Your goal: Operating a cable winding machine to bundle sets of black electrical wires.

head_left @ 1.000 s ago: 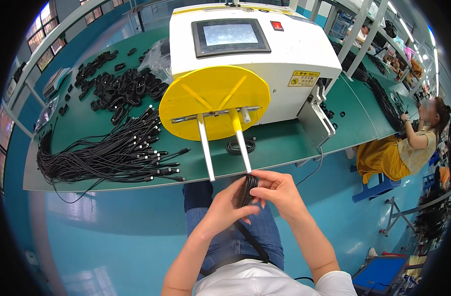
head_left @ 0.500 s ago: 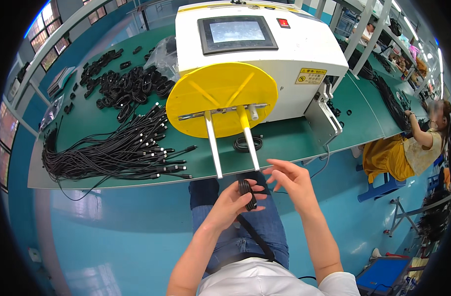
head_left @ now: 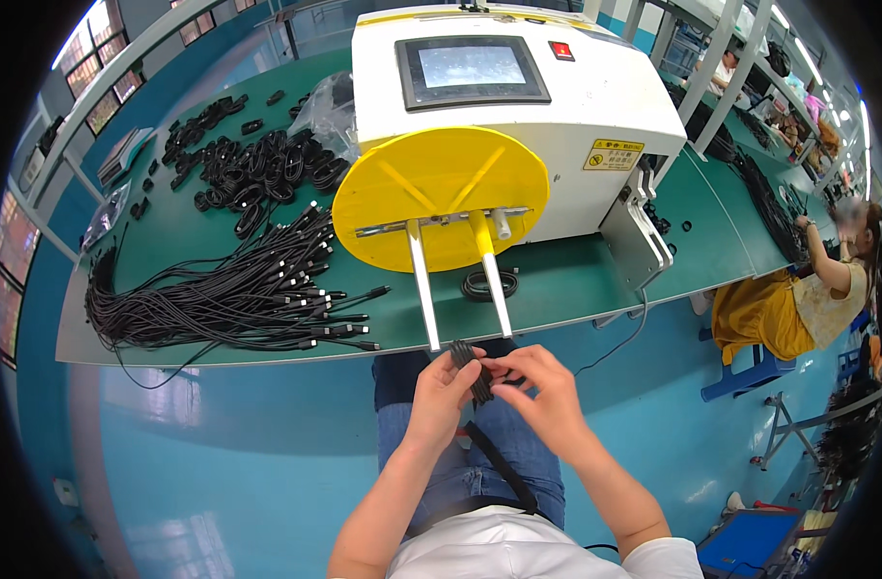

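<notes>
My left hand (head_left: pixel 439 398) grips a small bundle of coiled black cable (head_left: pixel 481 383) just off the table's front edge, above my lap. Bent fingers of my right hand (head_left: pixel 540 388) meet at the right side of that coil; what they pinch is too small to make out. Just beyond my hands, two rods (head_left: pixel 422 289) stick out from a yellow disc (head_left: pixel 392 183) on a white machine (head_left: pixel 576 96). Under the disc another coiled cable (head_left: pixel 489 284) lies on the green table (head_left: pixel 557 280).
On the left of the table lies a long bundle of straight black cables (head_left: pixel 190 299) with pale connectors. Behind it are a heap of coiled cables (head_left: pixel 257 169) and a clear plastic bag (head_left: pixel 327 116). Another person (head_left: pixel 832 270) sits at the table's right side.
My right hand has moved left and down from apart to the coil, its fingers drawing together. My left hand has tilted the coil slightly and shifted it a little left.
</notes>
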Demonstrator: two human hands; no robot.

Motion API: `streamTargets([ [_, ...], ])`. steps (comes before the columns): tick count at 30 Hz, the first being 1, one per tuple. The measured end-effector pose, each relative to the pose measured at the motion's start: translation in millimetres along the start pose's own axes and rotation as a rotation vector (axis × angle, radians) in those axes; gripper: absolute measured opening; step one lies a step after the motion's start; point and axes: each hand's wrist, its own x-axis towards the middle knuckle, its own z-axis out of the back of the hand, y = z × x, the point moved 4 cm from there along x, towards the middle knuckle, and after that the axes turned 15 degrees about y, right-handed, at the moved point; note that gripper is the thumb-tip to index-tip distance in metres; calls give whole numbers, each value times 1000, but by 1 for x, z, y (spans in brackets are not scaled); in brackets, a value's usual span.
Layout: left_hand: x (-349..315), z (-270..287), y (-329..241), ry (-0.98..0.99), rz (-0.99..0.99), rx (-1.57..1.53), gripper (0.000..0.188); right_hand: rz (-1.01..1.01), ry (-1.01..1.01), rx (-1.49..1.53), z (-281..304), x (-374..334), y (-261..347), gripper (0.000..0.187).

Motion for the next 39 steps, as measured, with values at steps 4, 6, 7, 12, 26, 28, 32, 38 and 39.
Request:
streamTargets([
  [4,-1,-2,0,-14,-104,-204,24,91,-194,-286,-13,0,20,37],
  [6,-2,-4,-2,-24,-157,-353,26,139,-286,-389,-17,-4,22,38],
  [7,-2,-7,-2,-19,-161,-351,26,173,-264,-419,-22,-4,17,40],
  [12,-4,-14,-3,-55,-163,-330,33,262,-240,-527,-35,-5,16,44],
  [26,-42,43,-46,328,-293,-613,72,270,-115,-131,-27,5,21,49],
  [28,-51,46,-58,299,-334,-616,71,261,-91,-101,-31,9,21,46],
  [32,-59,54,-75,261,-406,-649,73,267,-39,-73,-37,20,20,45],
  [38,-57,74,-84,284,-436,-787,71,281,12,-53,-45,43,12,43],
  [39,-55,76,-86,287,-443,-779,71,272,15,-42,-45,48,11,42],
])
